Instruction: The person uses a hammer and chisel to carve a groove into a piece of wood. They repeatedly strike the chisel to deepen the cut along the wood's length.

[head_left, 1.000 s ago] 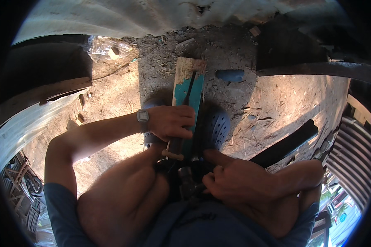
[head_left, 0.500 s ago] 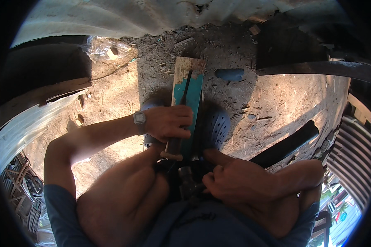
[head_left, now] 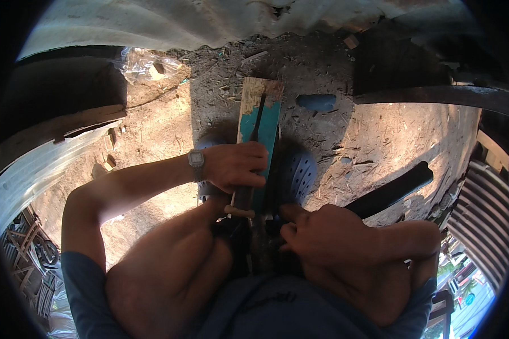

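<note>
My landmark is the teal board [head_left: 258, 121] on the dirt ground [head_left: 152, 135]; it runs away from me, and I hold its near end down between my two blue shoes.

Left of the board, my left hand [head_left: 232, 166] is shut tight around the handle of a long dark tool [head_left: 255, 121]; the watch [head_left: 196, 159] on that wrist sits further left; the thin blade lies along the top of the board, pointing away from me. A small pale wood peg [head_left: 238, 211] shows just under that hand, at the near end of the board.

To do this well, I think I should keep the blade flat and in line with the board; push slow; keep my feet pressing so the board does not slide.

Right of the board, my right shoe [head_left: 297, 174] rests beside its edge; my right hand [head_left: 316, 234] is curled near the board's near end; I cannot tell if it grips anything; I should keep those fingers out of the blade's way. Further right lies a dark bar [head_left: 390, 189].
</note>
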`<state>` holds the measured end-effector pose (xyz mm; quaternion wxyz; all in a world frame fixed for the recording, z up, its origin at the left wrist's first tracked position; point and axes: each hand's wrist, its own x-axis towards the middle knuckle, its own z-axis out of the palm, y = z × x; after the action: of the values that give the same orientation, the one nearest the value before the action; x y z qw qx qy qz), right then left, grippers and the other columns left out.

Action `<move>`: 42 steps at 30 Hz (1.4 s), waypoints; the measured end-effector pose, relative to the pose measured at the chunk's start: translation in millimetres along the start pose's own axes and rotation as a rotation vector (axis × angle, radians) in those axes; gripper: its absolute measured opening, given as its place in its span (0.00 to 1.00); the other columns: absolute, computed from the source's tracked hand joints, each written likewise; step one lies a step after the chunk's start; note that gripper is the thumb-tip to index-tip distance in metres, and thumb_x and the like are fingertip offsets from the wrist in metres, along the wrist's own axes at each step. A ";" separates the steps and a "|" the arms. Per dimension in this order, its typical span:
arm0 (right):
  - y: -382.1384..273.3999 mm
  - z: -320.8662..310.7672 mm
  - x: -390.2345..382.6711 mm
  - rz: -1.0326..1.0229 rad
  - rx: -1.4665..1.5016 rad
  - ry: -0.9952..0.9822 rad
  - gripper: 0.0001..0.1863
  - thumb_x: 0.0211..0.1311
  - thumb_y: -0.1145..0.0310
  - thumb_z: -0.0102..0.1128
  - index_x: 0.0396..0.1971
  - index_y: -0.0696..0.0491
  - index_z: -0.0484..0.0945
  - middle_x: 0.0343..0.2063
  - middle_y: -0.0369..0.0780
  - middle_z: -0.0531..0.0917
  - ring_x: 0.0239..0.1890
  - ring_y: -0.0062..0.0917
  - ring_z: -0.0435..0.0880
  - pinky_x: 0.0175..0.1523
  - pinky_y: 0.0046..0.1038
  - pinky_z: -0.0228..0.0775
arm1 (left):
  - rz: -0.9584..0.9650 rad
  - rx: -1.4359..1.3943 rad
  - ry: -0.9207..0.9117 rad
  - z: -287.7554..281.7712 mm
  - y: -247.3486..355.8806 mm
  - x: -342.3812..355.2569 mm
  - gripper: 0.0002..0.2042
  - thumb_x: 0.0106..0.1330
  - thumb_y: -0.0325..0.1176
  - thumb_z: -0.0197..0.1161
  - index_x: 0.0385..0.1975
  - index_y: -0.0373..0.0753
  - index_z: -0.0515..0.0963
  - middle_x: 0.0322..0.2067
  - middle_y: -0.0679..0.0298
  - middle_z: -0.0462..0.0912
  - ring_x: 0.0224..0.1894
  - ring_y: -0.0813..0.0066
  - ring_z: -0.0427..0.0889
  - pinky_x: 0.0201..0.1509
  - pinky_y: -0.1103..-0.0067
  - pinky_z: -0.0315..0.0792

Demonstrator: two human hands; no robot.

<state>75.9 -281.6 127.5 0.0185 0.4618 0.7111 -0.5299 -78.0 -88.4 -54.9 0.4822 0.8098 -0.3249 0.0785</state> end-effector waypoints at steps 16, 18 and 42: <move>-13.7 -12.8 -4.9 0.016 -0.023 0.080 0.21 0.72 0.52 0.56 0.33 0.58 0.75 0.24 0.48 0.83 0.34 0.49 0.88 0.28 0.33 0.83 | -0.045 0.080 -0.001 -4.6 -17.9 -3.2 0.22 0.39 0.34 0.76 0.36 0.44 0.75 0.37 0.60 0.72 0.49 0.54 0.75 0.55 0.64 0.74; -17.8 -17.8 -9.2 -0.101 -0.061 0.053 0.21 0.72 0.52 0.56 0.33 0.58 0.75 0.25 0.48 0.84 0.37 0.48 0.88 0.27 0.33 0.82 | -0.051 0.062 -0.007 -6.0 -22.4 -0.5 0.23 0.38 0.35 0.76 0.36 0.44 0.76 0.37 0.61 0.72 0.51 0.53 0.74 0.57 0.62 0.74; -9.9 -11.4 -7.5 0.073 0.027 0.085 0.18 0.75 0.52 0.51 0.35 0.52 0.77 0.21 0.41 0.84 0.29 0.35 0.87 0.45 0.39 0.76 | -0.066 -0.050 -0.026 2.0 -7.6 0.8 0.22 0.41 0.34 0.74 0.40 0.44 0.76 0.39 0.59 0.73 0.49 0.53 0.73 0.55 0.63 0.73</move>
<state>78.8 -277.7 143.7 0.0014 0.5100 0.6866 -0.5181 -73.2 -87.9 -61.1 0.5003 0.8087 -0.3064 0.0438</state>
